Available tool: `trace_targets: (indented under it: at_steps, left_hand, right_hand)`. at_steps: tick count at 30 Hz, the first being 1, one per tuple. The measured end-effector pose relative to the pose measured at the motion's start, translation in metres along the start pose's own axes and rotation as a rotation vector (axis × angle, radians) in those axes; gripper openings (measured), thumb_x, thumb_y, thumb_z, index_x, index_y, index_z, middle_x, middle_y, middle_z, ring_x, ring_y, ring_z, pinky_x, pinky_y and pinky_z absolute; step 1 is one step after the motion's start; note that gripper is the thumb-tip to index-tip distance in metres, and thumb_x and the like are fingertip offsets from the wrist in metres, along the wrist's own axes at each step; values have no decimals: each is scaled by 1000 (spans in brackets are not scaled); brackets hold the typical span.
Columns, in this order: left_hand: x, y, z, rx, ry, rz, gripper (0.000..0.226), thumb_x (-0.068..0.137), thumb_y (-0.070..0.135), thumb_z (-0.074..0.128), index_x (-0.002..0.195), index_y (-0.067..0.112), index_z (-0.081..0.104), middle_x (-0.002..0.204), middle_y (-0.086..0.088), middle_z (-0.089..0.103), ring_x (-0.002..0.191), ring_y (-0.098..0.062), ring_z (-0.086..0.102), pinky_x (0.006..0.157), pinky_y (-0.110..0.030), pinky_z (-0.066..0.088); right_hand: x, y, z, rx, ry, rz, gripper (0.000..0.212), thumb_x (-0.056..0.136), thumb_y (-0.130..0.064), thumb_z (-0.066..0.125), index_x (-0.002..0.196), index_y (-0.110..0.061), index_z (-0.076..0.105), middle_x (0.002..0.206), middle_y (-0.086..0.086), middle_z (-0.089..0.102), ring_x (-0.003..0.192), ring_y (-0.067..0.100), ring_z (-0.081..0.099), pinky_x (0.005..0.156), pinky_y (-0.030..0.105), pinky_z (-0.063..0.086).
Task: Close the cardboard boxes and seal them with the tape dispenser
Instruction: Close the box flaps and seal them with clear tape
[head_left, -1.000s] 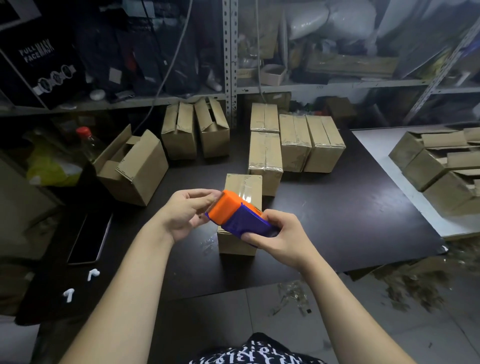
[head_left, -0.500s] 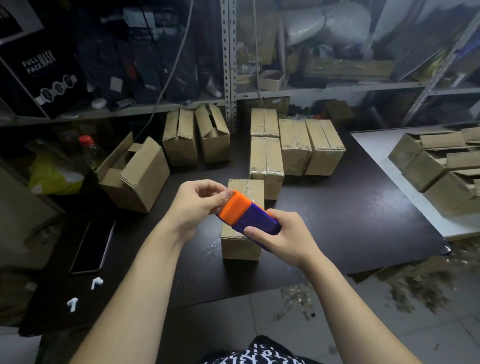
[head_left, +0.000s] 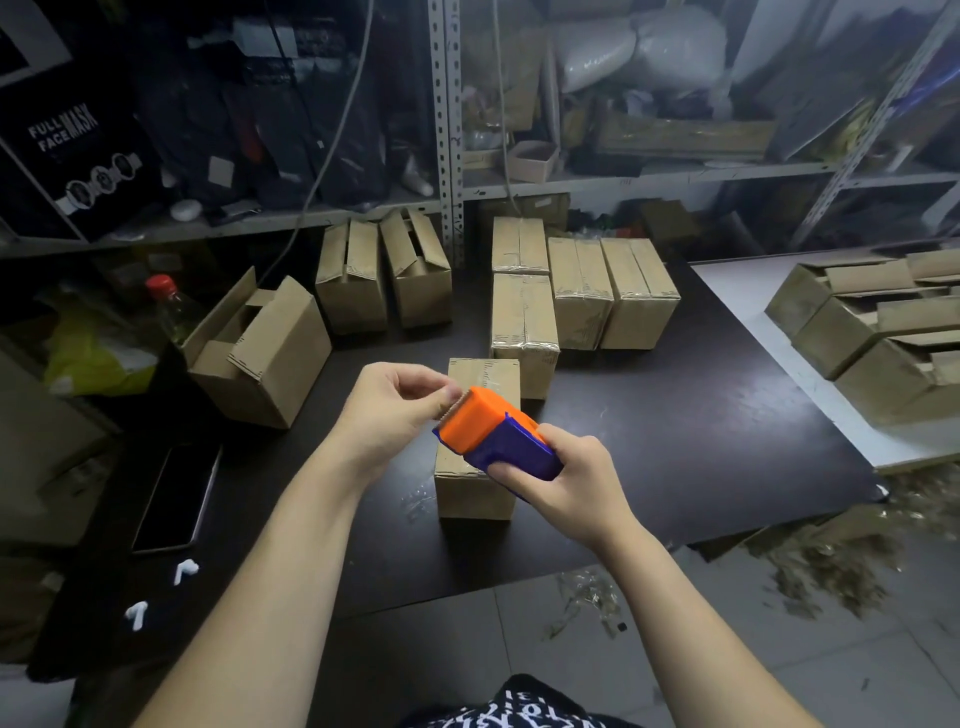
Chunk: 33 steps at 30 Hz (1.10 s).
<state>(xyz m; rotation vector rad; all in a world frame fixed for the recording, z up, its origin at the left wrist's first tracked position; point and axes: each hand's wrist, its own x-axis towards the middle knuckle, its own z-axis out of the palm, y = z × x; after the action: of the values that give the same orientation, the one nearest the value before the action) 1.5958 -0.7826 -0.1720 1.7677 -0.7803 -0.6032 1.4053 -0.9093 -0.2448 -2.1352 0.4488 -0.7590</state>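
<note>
My right hand (head_left: 566, 483) grips the tape dispenser (head_left: 498, 434) above the closed box (head_left: 472, 491) on the tabletop (head_left: 675, 441), left hand (head_left: 395, 410) pinching at its orange mouth: probably freeing the tape end, which must next reach the box seam.

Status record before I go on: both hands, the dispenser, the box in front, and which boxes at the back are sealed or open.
right hand: grips the purple body of the tape dispenser
left hand: pinches at the dispenser's toothed orange end; tape itself too faint to make out
front box: closed, below the hands, on the black table
taped boxes: four, grouped behind the front box
back-left boxes: three; nearest has flaps open
</note>
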Motion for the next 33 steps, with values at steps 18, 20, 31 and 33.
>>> trace_targets:
  at_steps: [18, 20, 31, 33]
  left_hand:
    - [16, 44, -32, 198, 272, 209, 4, 93, 17, 77, 95, 16, 80, 81, -5, 75, 73, -14, 71, 75, -29, 57]
    - [14, 43, -32, 209, 276, 216, 3, 93, 18, 77, 94, 20, 79, 82, -2, 75, 72, -10, 71, 74, -27, 57]
    - [6, 57, -27, 265, 173, 443, 4, 91, 8, 78, 95, 10, 78, 84, -1, 68, 74, -8, 70, 71, -16, 52]
    - [3, 61, -22, 308, 143, 532, 5, 90, 7, 78, 95, 7, 79, 84, -2, 65, 75, -11, 68, 68, -14, 49]
  right_hand:
    - [-30, 41, -1, -21, -4, 169, 21, 86, -40, 82, 94, -29, 66, 77, -28, 68, 71, 6, 67, 61, 10, 43]
    - [-32, 43, -2, -13, 0, 192, 22, 87, -38, 83, 95, -28, 66, 75, -25, 68, 71, 6, 67, 62, 10, 44]
    - [-38, 52, 0, -66, 120, 251, 43, 83, -68, 69, 83, -25, 64, 68, -9, 68, 62, 17, 64, 60, 39, 53]
    - [-36, 49, 1, -58, 134, 329, 43, 83, -68, 69, 79, -26, 63, 65, -5, 68, 62, 19, 66, 62, 44, 55]
